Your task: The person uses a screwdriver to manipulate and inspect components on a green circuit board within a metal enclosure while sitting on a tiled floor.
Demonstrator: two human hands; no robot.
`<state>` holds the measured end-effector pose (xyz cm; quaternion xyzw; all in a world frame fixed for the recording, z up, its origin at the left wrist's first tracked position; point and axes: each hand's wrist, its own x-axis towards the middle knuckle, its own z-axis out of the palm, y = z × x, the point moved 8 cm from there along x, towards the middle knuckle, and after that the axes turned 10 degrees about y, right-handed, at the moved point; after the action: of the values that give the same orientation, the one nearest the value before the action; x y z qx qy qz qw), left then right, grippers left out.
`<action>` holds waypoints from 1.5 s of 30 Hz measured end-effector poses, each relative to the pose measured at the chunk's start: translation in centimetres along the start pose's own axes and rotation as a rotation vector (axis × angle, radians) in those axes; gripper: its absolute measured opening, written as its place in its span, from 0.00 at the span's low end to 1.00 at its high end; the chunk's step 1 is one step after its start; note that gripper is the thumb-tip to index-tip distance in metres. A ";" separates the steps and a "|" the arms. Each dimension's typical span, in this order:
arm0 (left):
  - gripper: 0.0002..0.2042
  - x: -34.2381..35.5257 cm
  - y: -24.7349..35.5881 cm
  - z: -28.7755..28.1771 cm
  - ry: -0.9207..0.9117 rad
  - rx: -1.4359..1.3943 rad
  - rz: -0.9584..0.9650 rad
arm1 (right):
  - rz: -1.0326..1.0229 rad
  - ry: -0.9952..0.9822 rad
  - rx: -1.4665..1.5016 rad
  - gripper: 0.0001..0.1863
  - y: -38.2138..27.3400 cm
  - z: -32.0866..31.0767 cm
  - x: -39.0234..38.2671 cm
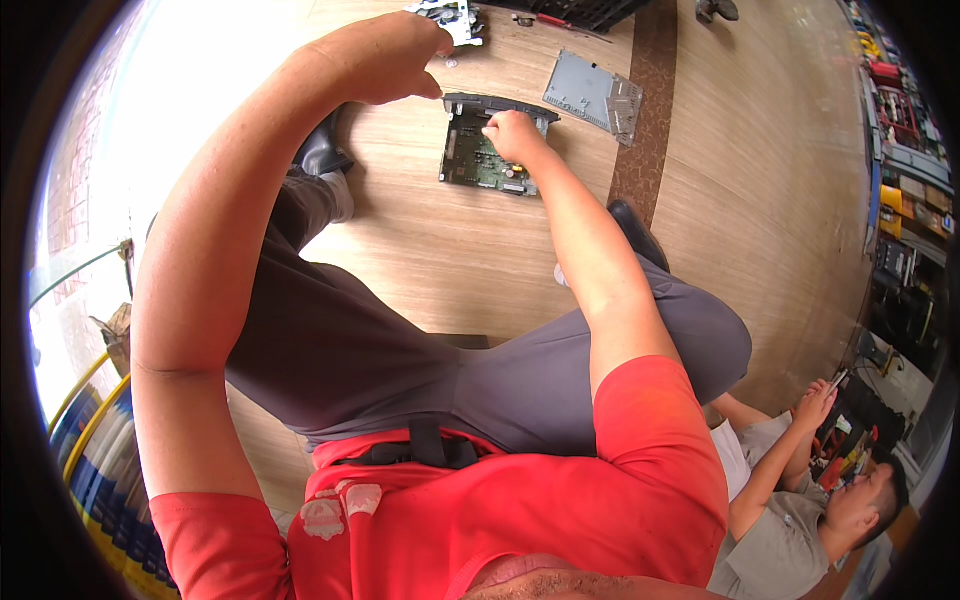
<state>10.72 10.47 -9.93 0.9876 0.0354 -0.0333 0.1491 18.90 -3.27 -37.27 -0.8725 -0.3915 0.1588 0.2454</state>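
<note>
An opened electronic unit with a dark front panel (500, 103) and a green circuit board (475, 160) lies on the floor between my feet. My right hand (514, 138) is over the board, its fingers curled together. Whatever they pinch, if anything, is hidden. To the left of the unit, my left hand (395, 58) hangs with thumb and forefinger apart and nothing visible between them. Just beyond it sits a silvery metal mechanism (462, 22), partly covered by the hand. A small round piece (452, 63) lies close to the mechanism.
A grey metal cover plate (580, 85) rests right of the unit. Farther off are a red-handled tool (560, 22) and a black crate (590, 10). At the lower right a person (800, 510) sits holding a small object. Stocked shelves (905, 190) line the right side.
</note>
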 end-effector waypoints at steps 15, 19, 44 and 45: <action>0.21 0.1 0.2 0.0 -0.001 -0.006 0.018 | 0.001 0.005 0.023 0.12 0.2 -0.1 0.0; 0.21 -0.4 -0.3 0.1 -0.001 -0.016 0.006 | 0.081 -0.077 -0.111 0.12 -0.7 0.0 -0.2; 0.23 -0.3 0.1 -0.3 0.001 -0.041 0.012 | 0.095 -0.029 0.085 0.10 -0.9 -1.2 -0.4; 0.23 -0.3 0.1 -0.3 0.002 -0.041 0.011 | 0.078 -0.024 0.067 0.10 -0.8 -1.1 -0.2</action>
<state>10.46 10.46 -9.60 0.9846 0.0306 -0.0308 0.1696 18.76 -3.31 -35.93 -0.8765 -0.3543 0.1918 0.2635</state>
